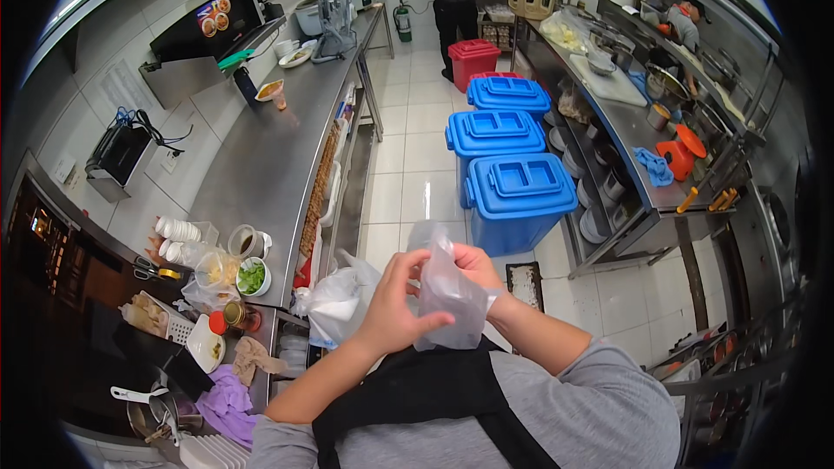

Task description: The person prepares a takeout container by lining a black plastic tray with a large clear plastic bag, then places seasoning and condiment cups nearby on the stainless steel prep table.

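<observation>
A thin translucent plastic bag is held up in front of my chest, above the black apron. My left hand grips the bag's left side, with the thumb lying across its front. Behind the bag's upper part, my right hand pinches it near the top; some of its fingers are hidden by the plastic. Whether the bag's mouth is spread apart cannot be told. Left of my left hand, a bundle of white plastic bags hangs beside the steel counter's end.
On the left steel counter stand a bowl of chopped greens, a cup of dark liquid and jars. Blue lidded bins line the aisle. One person stands at the back; another is behind the right shelf.
</observation>
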Action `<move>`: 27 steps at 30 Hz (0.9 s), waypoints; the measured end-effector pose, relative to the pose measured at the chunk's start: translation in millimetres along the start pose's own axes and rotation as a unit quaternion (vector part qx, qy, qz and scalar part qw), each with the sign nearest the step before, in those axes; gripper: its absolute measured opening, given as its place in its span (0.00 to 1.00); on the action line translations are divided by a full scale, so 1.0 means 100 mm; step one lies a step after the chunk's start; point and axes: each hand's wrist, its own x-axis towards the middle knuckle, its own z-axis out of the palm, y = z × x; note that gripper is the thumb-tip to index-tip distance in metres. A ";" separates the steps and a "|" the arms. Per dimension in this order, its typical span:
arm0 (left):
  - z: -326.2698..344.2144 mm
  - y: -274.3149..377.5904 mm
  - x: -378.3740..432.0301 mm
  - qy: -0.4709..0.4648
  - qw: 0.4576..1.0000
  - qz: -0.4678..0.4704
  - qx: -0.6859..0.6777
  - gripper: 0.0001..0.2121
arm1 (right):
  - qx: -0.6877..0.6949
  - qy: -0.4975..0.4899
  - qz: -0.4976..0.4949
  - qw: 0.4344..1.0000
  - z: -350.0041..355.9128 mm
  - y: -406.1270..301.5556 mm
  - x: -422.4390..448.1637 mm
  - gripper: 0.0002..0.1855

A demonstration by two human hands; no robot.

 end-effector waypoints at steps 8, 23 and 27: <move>-0.12 0.49 -0.33 0.165 0.907 0.238 0.306 0.41 | -0.022 -0.024 -0.174 0.984 0.65 -0.12 0.27 0.06; -0.35 0.35 -0.91 0.361 0.932 0.018 0.001 0.24 | -0.197 -0.140 -0.549 0.801 1.21 0.23 0.56 0.19; -0.54 0.32 -1.08 0.383 0.895 0.004 0.229 0.21 | -0.245 -0.231 -0.520 0.785 1.23 0.21 0.49 0.29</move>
